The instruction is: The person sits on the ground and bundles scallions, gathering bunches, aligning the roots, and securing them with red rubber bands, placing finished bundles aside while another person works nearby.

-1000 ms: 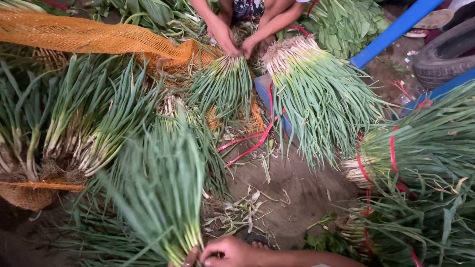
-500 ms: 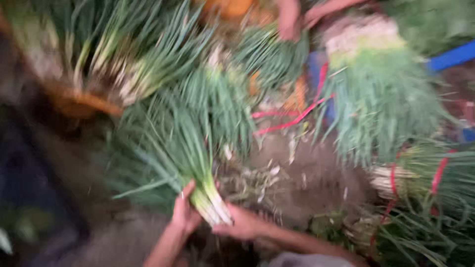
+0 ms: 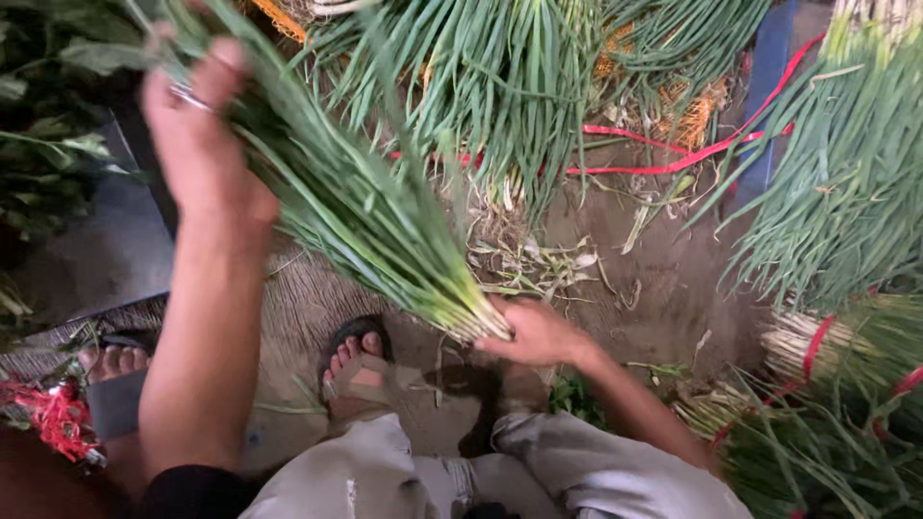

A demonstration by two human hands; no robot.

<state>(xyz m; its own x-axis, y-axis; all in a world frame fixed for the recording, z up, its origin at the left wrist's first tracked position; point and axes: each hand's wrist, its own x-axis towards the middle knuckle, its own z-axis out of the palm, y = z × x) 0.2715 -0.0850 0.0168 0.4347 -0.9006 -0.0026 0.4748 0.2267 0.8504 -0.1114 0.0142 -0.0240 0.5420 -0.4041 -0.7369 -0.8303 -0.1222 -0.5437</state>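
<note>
At the far left edge, a tuft of red string [image 3: 50, 418] lies on the ground beside a bare foot [image 3: 111, 362], and dark leafy greens [image 3: 48, 144] fill the upper left corner.

Your left hand [image 3: 202, 144] is raised high, its fingers closed around the leafy upper part of a bunch of green onions [image 3: 370, 216]; a ring shows on one finger. The bunch slants down from that hand toward the right, held off the ground, green tops at upper left and pale root ends at lower right.

Below the bunch, your foot in a dark sandal [image 3: 356, 365] rests on the packed dirt ground [image 3: 625, 288], with your grey trousers [image 3: 500, 481] at the bottom edge.

Your right hand [image 3: 538, 332] is clamped on the white root end of the same bunch, fingers curled over the stems just where they turn pale. Dry husks and trimmings [image 3: 534, 264] lie scattered on the dirt just above that hand.

Further up, a large heap of green onions [image 3: 500, 77] spreads across the top, with a red band [image 3: 673, 154] trailing over the ground beside it. A blue bar [image 3: 769, 96] stands at upper right. Along the right edge lie more bundles of green onions [image 3: 846, 221], some tied with red bands near their pale root ends.
</note>
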